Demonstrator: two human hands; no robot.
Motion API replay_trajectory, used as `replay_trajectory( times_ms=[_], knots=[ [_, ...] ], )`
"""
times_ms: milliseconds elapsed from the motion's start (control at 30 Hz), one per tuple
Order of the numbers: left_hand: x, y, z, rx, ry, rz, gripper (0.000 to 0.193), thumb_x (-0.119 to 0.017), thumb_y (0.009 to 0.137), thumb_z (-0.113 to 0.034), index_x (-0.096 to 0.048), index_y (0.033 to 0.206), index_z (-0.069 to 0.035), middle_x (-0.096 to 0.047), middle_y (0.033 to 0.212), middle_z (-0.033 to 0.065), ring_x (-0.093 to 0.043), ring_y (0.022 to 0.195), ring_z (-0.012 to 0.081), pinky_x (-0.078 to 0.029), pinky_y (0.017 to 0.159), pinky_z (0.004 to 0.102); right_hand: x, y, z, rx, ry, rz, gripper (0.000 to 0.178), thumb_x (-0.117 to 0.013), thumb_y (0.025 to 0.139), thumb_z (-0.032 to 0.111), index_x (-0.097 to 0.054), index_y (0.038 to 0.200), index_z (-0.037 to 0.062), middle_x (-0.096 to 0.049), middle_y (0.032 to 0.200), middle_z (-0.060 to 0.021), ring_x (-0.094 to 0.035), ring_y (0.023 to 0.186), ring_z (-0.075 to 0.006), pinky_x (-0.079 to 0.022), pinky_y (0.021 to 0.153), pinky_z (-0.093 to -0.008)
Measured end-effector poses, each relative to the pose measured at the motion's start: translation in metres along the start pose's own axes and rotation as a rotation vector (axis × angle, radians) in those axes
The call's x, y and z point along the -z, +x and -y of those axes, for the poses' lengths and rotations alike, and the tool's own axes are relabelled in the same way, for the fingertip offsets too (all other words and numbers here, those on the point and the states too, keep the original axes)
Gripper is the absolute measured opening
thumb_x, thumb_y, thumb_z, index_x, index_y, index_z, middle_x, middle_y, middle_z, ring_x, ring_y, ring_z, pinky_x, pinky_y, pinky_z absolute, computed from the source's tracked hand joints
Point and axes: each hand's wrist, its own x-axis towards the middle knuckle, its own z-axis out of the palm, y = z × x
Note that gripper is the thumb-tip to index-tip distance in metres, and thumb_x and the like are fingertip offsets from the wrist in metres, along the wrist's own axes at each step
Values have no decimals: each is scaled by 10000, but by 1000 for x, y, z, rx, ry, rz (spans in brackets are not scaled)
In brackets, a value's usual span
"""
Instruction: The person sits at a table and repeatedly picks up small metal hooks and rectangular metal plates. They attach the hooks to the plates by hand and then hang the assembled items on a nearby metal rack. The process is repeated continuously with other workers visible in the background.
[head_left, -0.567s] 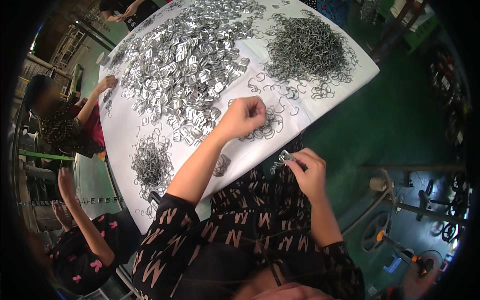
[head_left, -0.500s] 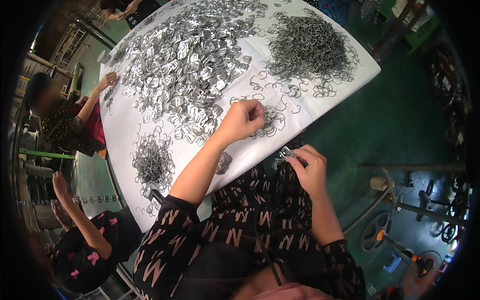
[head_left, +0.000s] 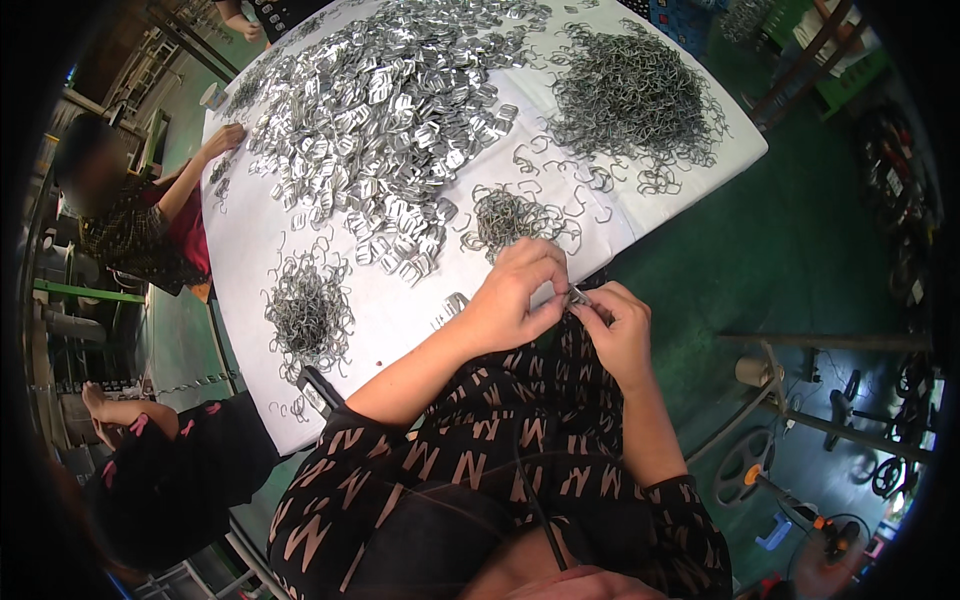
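Note:
Just past the near edge of the table, my two hands meet in front of my lap. My right hand point(head_left: 618, 328) pinches a small silver metal buckle point(head_left: 577, 297) between thumb and fingers. Closed in a pinch, my left hand point(head_left: 522, 297) touches the same buckle; whatever small piece its fingertips hold is hidden. A small heap of bent wire hooks point(head_left: 505, 218) lies on the table just beyond my left hand. Some flat slotted buckles point(head_left: 452, 308) rest beside my left wrist.
A wide heap of silver buckles point(head_left: 380, 120) covers the table's middle. Wire hooks form a large pile point(head_left: 640, 95) at far right and a smaller one point(head_left: 308, 315) at left. A black object point(head_left: 320, 388) lies by my left sleeve. Co-workers sit along the left side.
My left hand has come back from the wire hooks, toward me and right, to meet my right hand at the buckle. The co-worker at lower left has lowered an arm.

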Motion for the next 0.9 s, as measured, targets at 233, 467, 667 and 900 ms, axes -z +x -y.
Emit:
replay_trajectory(
  times_ms=[233, 467, 667, 900],
  knots=[
    [-23, -17, -1, -8, -10, -79, 172, -635, 734, -2, -523, 852, -57, -601, 962, 106, -567, 898, 283, -421, 842, 360, -3, -4, 4, 31, -10, 15, 115, -709, 741, -32, -657, 843, -36, -594, 724, -84, -578, 573, -168, -444, 522, -268],
    [-16, -33, -10, 11, -165, -75, 161, -587, 812, 16, -488, 918, -54, -641, 969, 126, -609, 880, 295, -466, 804, 370, 10, 4, -15, 103, 285, 116, 77, -713, 762, -13, -697, 838, -14, -613, 715, -60, -548, 600, -100, -419, 537, -238],
    [-17, -46, -19, -80, -134, -74, 224, -627, 759, 44, -492, 902, -63, -654, 965, 90, -614, 872, 277, -456, 791, 365, -55, 81, -24, 218, -78, 232, 176, -721, 764, 130, -710, 908, 30, -614, 794, -92, -558, 794, -262, -441, 744, -370],
    [-16, -56, -15, -134, -165, -63, 186, -614, 782, 44, -485, 868, -58, -632, 969, 79, -610, 900, 263, -459, 793, 371, -158, 139, -22, 344, -613, 281, 334, -756, 745, 231, -689, 1028, 68, -599, 942, -79, -529, 968, -273, -382, 870, -415]
  ],
)
